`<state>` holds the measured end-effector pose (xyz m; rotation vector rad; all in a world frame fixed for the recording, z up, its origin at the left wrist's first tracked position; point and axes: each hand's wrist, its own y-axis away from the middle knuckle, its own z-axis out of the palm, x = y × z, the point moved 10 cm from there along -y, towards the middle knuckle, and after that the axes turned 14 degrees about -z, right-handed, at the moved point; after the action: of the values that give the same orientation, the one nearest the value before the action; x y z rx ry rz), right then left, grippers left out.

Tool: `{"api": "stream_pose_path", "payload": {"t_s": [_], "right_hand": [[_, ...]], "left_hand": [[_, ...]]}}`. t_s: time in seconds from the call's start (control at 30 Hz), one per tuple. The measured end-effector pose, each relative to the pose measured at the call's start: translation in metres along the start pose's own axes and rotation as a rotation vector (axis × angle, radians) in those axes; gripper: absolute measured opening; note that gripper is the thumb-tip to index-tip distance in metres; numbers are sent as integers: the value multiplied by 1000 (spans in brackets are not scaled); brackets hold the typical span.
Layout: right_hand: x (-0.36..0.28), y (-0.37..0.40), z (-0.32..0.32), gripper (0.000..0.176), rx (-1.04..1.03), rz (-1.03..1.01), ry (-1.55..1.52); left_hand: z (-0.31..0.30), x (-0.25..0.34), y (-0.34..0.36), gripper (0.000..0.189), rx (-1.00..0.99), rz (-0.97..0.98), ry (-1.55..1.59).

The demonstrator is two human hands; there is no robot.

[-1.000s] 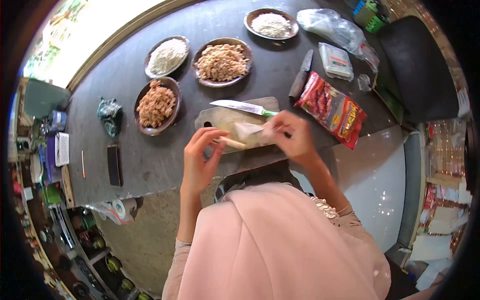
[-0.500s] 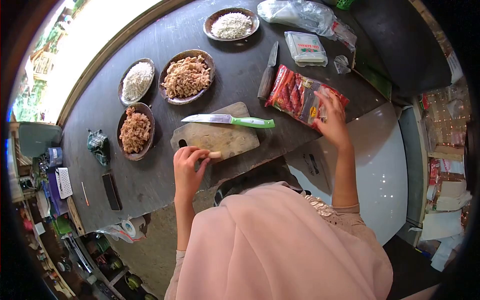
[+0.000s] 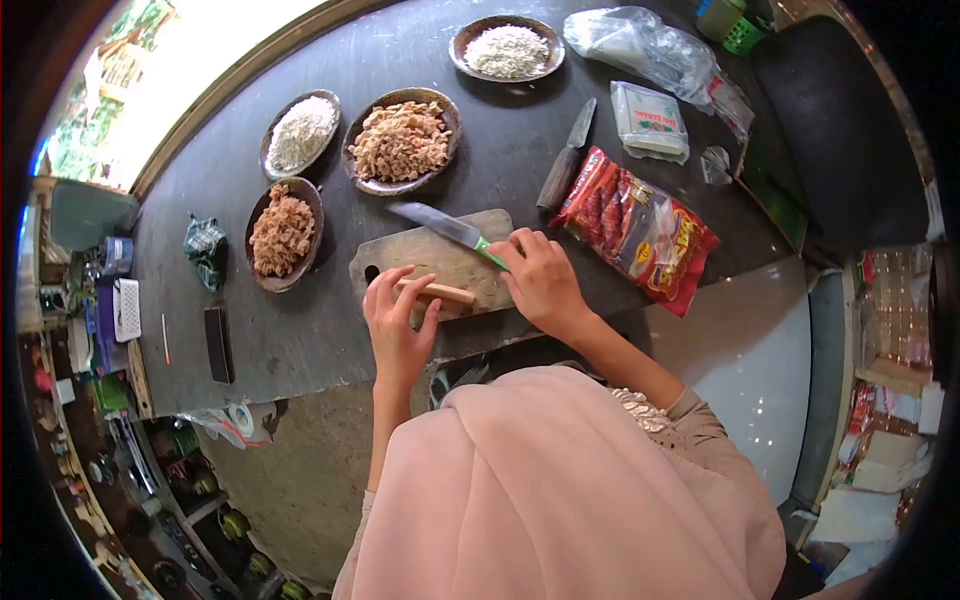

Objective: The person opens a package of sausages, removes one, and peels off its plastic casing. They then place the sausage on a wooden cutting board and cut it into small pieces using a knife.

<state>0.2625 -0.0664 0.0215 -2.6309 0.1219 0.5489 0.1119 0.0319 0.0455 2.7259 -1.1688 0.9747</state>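
Note:
On the wooden cutting board (image 3: 400, 252) lies a pale sausage (image 3: 450, 293) near the front edge. My left hand (image 3: 395, 318) holds its left end, fingers bent over it and thumb on the near side. My right hand (image 3: 543, 280) is closed around the green handle of a kitchen knife (image 3: 440, 222). The blade points up and left across the board's far edge, away from the sausage. Right of my right hand, the red sausage packet (image 3: 640, 228) lies on the table.
Bowls of reddish-brown pieces (image 3: 402, 142) and white grains (image 3: 508, 52) stand toward the back and left. A dark-handled knife (image 3: 568, 155), a white packet (image 3: 650, 122) and a clear plastic bag (image 3: 640, 45) lie back right. A phone (image 3: 218, 345) and checked cloth (image 3: 205, 250) are at left.
My right hand has left the red packet, moved left and taken hold of the knife's green handle. More of the sausage shows beside my left hand, and the view has shifted slightly.

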Motion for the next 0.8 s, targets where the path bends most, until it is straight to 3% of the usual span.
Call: {"api": "stream_pose_path", "payload": {"t_s": [0.07, 0.2, 0.37, 0.47, 0.57, 0.67, 0.73, 0.8], "right_hand": [[-1, -5, 2, 28, 4, -19, -8], [12, -8, 5, 34, -78, 44, 25], [24, -4, 2, 36, -213, 227, -274], [16, 3, 0, 46, -230, 206, -437], [5, 10, -2, 54, -153, 115, -594], [-9, 18, -7, 58, -180, -47, -544], [-9, 26, -9, 58, -224, 11, -524], [-3, 29, -9, 59, -263, 67, -498]], "left_hand": [[-11, -17, 10, 30, 149, -141, -10], [0, -40, 22, 30, 206, -306, 183], [11, -35, 23, 35, 276, -322, 187], [13, -29, 13, 46, 265, -298, 164], [-1, -13, 7, 55, 377, -226, 105], [6, -32, 18, 66, 373, -340, 278], [11, -38, 24, 60, 368, -376, 445], [7, -31, 15, 63, 346, -296, 319]]}}
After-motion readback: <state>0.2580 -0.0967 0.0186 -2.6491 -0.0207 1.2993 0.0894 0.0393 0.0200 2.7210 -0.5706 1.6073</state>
